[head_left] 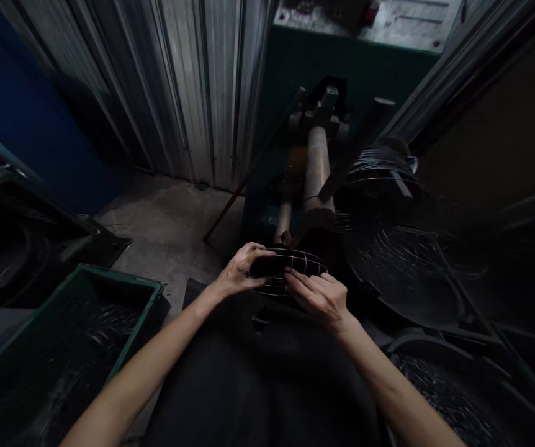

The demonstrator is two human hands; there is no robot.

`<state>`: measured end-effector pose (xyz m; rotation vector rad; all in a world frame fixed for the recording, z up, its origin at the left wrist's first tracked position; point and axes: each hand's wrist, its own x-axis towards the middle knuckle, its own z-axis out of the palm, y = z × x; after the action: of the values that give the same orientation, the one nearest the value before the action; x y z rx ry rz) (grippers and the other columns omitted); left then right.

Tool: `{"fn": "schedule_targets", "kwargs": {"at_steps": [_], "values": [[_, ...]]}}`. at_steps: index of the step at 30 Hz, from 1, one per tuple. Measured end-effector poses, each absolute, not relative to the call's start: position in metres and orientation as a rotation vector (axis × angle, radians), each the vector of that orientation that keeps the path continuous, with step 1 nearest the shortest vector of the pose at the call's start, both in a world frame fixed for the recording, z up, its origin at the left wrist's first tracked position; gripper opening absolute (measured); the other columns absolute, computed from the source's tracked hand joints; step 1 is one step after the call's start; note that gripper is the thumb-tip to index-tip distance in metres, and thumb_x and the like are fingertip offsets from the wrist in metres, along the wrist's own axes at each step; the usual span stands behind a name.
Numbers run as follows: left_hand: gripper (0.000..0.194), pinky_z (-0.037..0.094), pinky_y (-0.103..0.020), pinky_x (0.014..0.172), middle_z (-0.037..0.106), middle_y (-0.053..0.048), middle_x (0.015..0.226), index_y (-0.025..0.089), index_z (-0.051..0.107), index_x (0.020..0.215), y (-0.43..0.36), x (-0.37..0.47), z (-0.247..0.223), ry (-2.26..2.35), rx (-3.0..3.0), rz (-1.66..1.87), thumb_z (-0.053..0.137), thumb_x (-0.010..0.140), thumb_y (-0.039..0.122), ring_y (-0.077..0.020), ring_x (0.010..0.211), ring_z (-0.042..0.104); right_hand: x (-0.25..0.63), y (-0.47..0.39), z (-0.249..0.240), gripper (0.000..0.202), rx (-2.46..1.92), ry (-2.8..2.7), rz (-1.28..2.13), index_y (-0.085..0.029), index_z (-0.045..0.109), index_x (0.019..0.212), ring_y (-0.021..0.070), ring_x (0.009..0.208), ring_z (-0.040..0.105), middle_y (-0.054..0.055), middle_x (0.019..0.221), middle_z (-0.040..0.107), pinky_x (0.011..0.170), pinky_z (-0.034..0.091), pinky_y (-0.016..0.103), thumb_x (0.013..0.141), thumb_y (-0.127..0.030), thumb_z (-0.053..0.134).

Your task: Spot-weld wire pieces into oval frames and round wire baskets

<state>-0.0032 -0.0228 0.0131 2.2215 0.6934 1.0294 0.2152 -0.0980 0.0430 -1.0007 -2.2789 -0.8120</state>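
1. Risk, my judgement: the round wire frame (292, 261) could be bending out of shape, uneven squeezing by the hands being the likely cause.
2. Second risk: its far edge could be catching on the lower metal arm (284, 222) if the hands were pushing forward carelessly; dim light would be adding to this.
3. Position: the frame is sitting between both hands, in front of the lower arm's end; whether they are touching, cannot tell.
4. Left hand (242, 270): gripping the frame's left end, thumb and fingers spread narrowly.
5. Right hand (322, 297): holding the right, near side, fingers bending over wires.
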Motion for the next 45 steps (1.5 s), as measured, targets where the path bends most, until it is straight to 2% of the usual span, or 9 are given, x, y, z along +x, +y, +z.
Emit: {"fn": "schedule_targets", "kwargs": {"at_steps": [17,21,25,28,31,34,38,42,45], "values": [[0.057,0.048,-0.039,0.095,0.05,-0.008,0.114,0.022,0.052,0.122,-0.001,0.0,0.014,0.662,2.256,1.06,0.071,0.069,0.014,-0.023,0.111,0.053,0.219,-0.077,0.041,0.013,-1.045,-2.261,-0.878,-0.025,0.071,0.094,0.0056,0.053,0.053,-0.003,0.101,0.073,0.055,0.033,0.027,0.086,-0.021,0.061],[0.061,0.042,-0.044,0.102,0.044,-0.01,0.126,0.025,0.046,0.128,-0.003,-0.005,0.007,0.654,2.288,1.09,0.069,0.072,0.016,-0.0259,0.123,0.045,0.21,-0.076,0.039,0.016,-1.136,-2.222,-0.797,-0.027,0.071,0.092,0.0054,0.052,0.053,-0.004,0.1,0.073,0.054,0.033,0.026,0.088,-0.02,0.058],[0.077,0.042,-0.044,0.101,0.046,-0.009,0.123,0.026,0.032,0.138,-0.004,-0.011,-0.006,0.761,2.212,1.168,0.072,0.072,0.023,-0.0247,0.116,0.049,0.22,-0.114,0.045,0.024,-1.316,-2.18,-0.57,-0.031,0.068,0.107,0.006,0.059,0.06,-0.001,0.11,0.07,0.058,0.038,0.023,0.089,-0.022,0.056],[0.078,0.046,-0.04,0.094,0.051,-0.006,0.112,0.027,0.032,0.138,-0.006,-0.01,-0.016,0.772,2.137,1.17,0.074,0.071,0.025,-0.0208,0.104,0.054,0.262,-0.188,0.03,0.029,-1.73,-1.779,-0.385,-0.026,0.066,0.114,0.0133,0.073,0.067,0.004,0.102,0.073,0.064,0.046,0.024,0.089,-0.035,0.052],[0.073,0.048,-0.035,0.089,0.053,-0.004,0.106,0.026,0.037,0.135,-0.013,-0.01,-0.022,0.739,2.092,1.197,0.074,0.072,0.025,-0.0177,0.096,0.056,0.325,-0.275,-0.012,0.038,-2.36,-1.288,-0.274,-0.022,0.07,0.093,0.0233,0.063,0.068,0.009,0.08,0.073,0.057,0.05,0.033,0.084,-0.048,0.044],[0.069,0.048,-0.033,0.088,0.054,-0.004,0.108,0.026,0.039,0.134,-0.025,-0.015,-0.02,0.742,2.102,1.197,0.072,0.073,0.023,-0.0176,0.098,0.057,0.366,-0.341,-0.06,0.024,-2.777,-1.288,0.214,-0.026,0.067,0.071,0.0287,0.06,0.067,0.008,0.062,0.069,0.057,0.053,0.037,0.072,-0.045,0.053],[0.062,0.049,-0.036,0.091,0.055,-0.007,0.114,0.026,0.041,0.133,-0.037,-0.03,-0.009,0.702,2.271,1.011,0.066,0.077,0.021,-0.0197,0.104,0.057,0.358,-0.369,-0.087,0.01,-2.911,-1.374,0.515,-0.027,0.067,0.074,0.0282,0.082,0.07,0.006,0.076,0.072,0.074,0.054,0.036,0.069,-0.03,0.059],[0.055,0.049,-0.034,0.09,0.053,-0.007,0.116,0.026,0.043,0.133,-0.05,-0.04,0.001,0.684,2.38,0.73,0.062,0.082,0.028,-0.0201,0.106,0.057,0.341,-0.361,-0.078,0.019,-3.049,-1.234,0.681,-0.015,0.067,0.092,0.0269,0.089,0.068,0.015,0.09,0.071,0.081,0.051,0.035,0.078,-0.018,0.054],[0.054,0.049,-0.036,0.091,0.052,-0.006,0.116,0.027,0.042,0.134,-0.059,-0.041,-0.002,0.706,2.395,0.557,0.058,0.083,0.036,-0.0211,0.105,0.058,0.34,-0.361,-0.078,0.021,-3.103,-1.074,0.797,-0.013,0.064,0.102,0.0243,0.095,0.065,0.015,0.102,0.069,0.084,0.05,0.036,0.085,-0.019,0.053]]}}
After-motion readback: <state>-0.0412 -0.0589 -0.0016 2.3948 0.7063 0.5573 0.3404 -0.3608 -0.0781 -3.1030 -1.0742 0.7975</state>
